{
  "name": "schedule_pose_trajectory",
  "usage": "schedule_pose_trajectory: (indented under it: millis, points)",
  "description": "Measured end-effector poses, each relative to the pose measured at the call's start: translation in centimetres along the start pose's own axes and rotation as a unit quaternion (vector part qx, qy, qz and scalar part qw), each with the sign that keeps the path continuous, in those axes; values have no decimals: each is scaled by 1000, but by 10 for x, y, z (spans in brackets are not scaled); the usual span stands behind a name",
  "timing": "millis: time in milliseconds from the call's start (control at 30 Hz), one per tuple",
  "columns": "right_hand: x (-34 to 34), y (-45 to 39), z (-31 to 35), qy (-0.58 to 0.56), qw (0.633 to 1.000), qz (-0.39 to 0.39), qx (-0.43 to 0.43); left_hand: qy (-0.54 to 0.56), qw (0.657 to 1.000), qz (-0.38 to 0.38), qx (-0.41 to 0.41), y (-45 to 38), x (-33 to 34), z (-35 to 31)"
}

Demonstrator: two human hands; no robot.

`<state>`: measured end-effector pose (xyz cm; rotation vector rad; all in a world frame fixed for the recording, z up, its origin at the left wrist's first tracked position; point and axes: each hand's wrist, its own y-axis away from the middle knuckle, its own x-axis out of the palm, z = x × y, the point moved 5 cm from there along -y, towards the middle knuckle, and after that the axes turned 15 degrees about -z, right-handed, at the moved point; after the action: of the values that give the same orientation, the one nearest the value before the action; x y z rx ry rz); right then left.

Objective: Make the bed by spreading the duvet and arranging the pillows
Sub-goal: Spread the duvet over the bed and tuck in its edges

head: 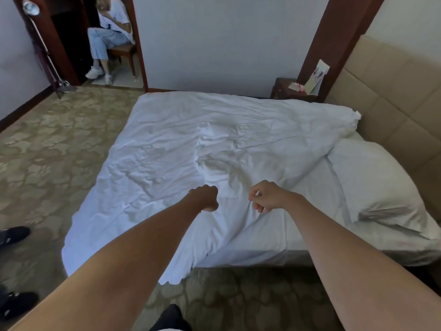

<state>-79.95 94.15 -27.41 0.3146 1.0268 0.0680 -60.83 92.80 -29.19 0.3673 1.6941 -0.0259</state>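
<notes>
Duvet (181, 151), white and creased, lies across most of the bed (310, 249), one corner hanging over the near edge toward 7 o'clock, a raised ridge of folds near its middle. Left hand (205, 198) is balled into a fist over the duvet; whether cloth is caught inside cannot be told. Right hand (263, 195), just beside it at 3 o'clock, has its grip pinched together on a fold of the duvet, fingers curled. Pillow (374, 185) rests at the bed's 3 o'clock end against the tan padded headboard (391, 96). Nightstand (284, 90) at 1 o'clock carries leaning cards (316, 78); any print is too small to read. Second person sits on a chair (124, 53) in the doorway at 11 o'clock. Patterned carpet (47, 139) surrounds the bed.
</notes>
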Motion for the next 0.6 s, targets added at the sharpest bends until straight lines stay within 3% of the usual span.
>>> schedule_pose_trajectory:
  millis: [267,600]
  points:
    - [-34,-74,-29,5,999,-15,-30,-19,1000,-6,-14,-83,9,-22]
    - [-106,-224,-71,54,999,4,-1,15,999,25,-35,-251,6,-52]
